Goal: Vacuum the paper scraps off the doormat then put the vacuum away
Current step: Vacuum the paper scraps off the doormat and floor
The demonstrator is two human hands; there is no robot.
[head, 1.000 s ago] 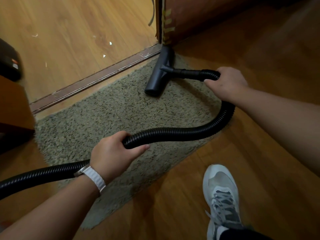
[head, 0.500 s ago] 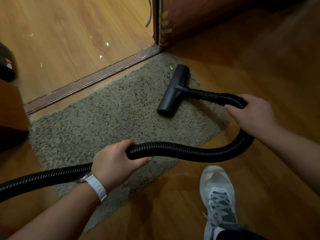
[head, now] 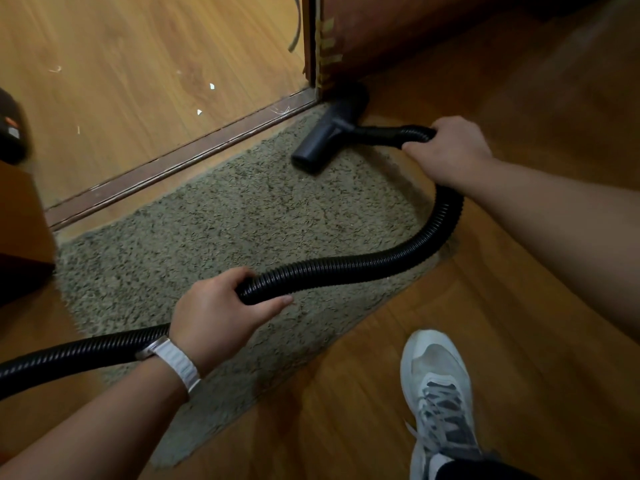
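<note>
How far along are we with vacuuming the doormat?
Done: no white scraps show on the doormat. In hand: the right hand steers the nozzle at the far corner by the door; the left hand holds the hose. Left: finish that corner, then stow the hose. A few white bits lie on the floor beyond the threshold.

No legible text; the orange-and-white patch (head: 12, 127) on the blurred dark object (head: 12, 148) beyond the left hand (head: 214, 315) is unreadable.
</note>
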